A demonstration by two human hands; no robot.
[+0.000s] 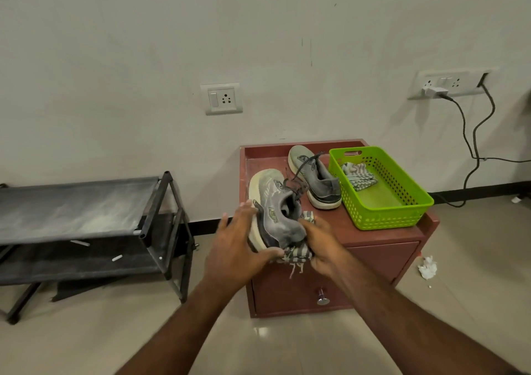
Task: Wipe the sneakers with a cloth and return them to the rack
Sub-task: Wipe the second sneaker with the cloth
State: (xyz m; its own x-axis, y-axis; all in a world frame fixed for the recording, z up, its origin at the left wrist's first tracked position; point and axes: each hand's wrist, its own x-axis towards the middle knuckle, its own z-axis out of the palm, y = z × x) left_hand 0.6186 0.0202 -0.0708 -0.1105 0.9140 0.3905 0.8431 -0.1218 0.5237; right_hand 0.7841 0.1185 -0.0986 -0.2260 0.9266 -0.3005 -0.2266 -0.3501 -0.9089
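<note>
The red cabinet (382, 238) top carries a grey sneaker (316, 179) beside a green basket (382, 211).

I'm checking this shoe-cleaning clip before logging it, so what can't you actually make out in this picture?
- Head view: most of the cloth is hidden under the held sneaker and the right hand.
- The left hand covers the sneaker's heel sole.
- The basket wall partly hides the second cloth.
- The rack runs off the left edge.
- Sneaker logos are too small to read.
</note>
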